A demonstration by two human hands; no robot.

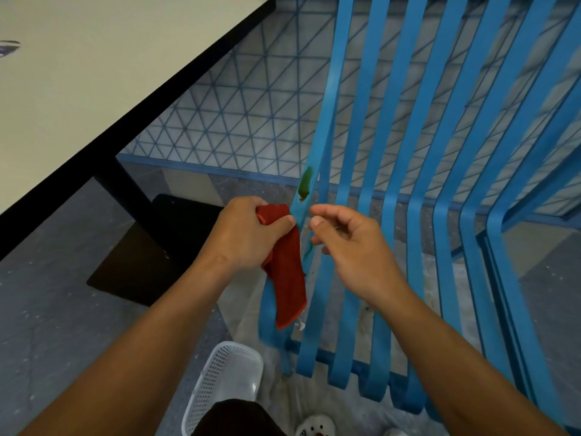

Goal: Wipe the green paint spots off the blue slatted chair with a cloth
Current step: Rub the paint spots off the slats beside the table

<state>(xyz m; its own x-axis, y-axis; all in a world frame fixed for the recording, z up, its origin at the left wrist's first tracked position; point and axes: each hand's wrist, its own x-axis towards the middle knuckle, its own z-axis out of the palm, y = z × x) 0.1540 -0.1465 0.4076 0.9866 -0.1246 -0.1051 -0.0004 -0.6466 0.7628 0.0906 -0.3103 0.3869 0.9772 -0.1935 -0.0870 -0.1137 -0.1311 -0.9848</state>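
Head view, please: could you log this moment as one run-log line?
left hand: grips red cloth | right hand: loosely curled, holds nothing | green paint spot: unwiped on leftmost slat | stage: pre-wipe

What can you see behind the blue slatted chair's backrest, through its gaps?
Through the blue slatted chair, a blue triangular-mesh fence and grey floor show. The slats hide strips of both, and the red cloth covers part of one slat.
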